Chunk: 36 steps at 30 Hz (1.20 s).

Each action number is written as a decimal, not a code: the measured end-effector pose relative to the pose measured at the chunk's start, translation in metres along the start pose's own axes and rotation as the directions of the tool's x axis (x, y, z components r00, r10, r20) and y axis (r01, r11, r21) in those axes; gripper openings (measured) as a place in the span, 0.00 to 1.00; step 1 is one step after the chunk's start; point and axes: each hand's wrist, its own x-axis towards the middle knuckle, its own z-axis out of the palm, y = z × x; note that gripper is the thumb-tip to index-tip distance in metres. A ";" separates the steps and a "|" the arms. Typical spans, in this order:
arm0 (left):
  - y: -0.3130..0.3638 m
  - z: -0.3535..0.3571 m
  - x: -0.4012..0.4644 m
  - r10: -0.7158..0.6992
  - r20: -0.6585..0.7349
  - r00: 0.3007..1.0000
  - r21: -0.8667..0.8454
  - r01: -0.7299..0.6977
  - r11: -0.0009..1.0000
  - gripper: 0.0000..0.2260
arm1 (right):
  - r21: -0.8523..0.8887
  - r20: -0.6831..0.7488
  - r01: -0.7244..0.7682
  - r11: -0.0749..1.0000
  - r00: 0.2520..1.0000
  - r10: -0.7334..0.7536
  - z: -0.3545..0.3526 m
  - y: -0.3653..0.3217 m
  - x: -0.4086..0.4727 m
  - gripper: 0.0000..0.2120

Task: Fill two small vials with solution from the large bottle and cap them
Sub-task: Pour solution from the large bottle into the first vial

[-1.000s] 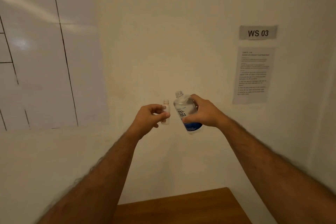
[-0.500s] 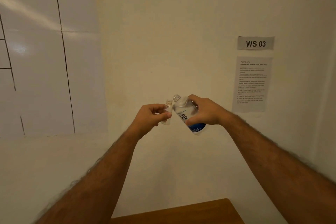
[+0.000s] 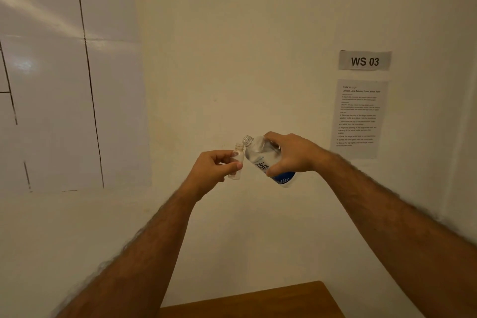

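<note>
- Head view: the left hand (image 3: 210, 171) has its grip closed on a small vial (image 3: 237, 161), thumb and fingers pinching its body. The vial stands roughly upright with its open neck uppermost, which looks meant to give the pour a steady target.
- Head view: the right hand (image 3: 291, 153) has its grip wrapped round the large bottle (image 3: 263, 160), fingers over the top and thumb under the label. The bottle is uncapped and tilted, neck leaning left toward the vial and base down to the right.
- Head view: the bottle's threaded mouth sits just beside the vial's neck and slightly above it. I cannot tell whether the rims touch, and no liquid can be seen passing across.
- Head view: both things are held up in the air in front of the wall, well above the wooden worktop (image 3: 258, 302), whose corner shows at the bottom edge. Lifting them probably lets the person sight the two mouths closely.
- Head view: judging by this, the step in hand is lining up for a fill. The vial looks empty or nearly so, though it is too small to be sure.
- Head view: a "WS 03" sign (image 3: 364, 60) and a printed instruction sheet (image 3: 358, 117) hang on the wall at right.
</note>
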 end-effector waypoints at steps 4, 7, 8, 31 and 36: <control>-0.001 -0.001 -0.002 -0.003 -0.007 1.000 -0.002 0.003 1.000 0.11 | -0.030 0.010 0.008 1.000 1.000 -0.007 -0.002 -0.001 0.001 0.35; -0.003 -0.002 -0.002 -0.009 -0.008 1.000 -0.013 0.009 1.000 0.10 | -0.060 0.017 0.007 0.998 1.000 -0.006 -0.004 -0.001 0.003 0.35; -0.003 -0.002 -0.003 -0.010 -0.008 1.000 -0.015 0.009 1.000 0.10 | -0.068 0.021 0.005 0.998 1.000 -0.004 -0.005 -0.001 0.003 0.35; -0.008 -0.004 -0.004 -0.001 0.015 1.000 -0.033 0.002 0.999 0.10 | -0.165 0.058 0.047 0.985 0.998 -0.038 -0.013 -0.003 0.008 0.35; -0.010 -0.001 -0.004 -0.001 0.028 1.000 -0.055 0.003 0.998 0.10 | -0.200 0.077 0.056 0.978 0.996 -0.042 -0.017 -0.003 0.007 0.35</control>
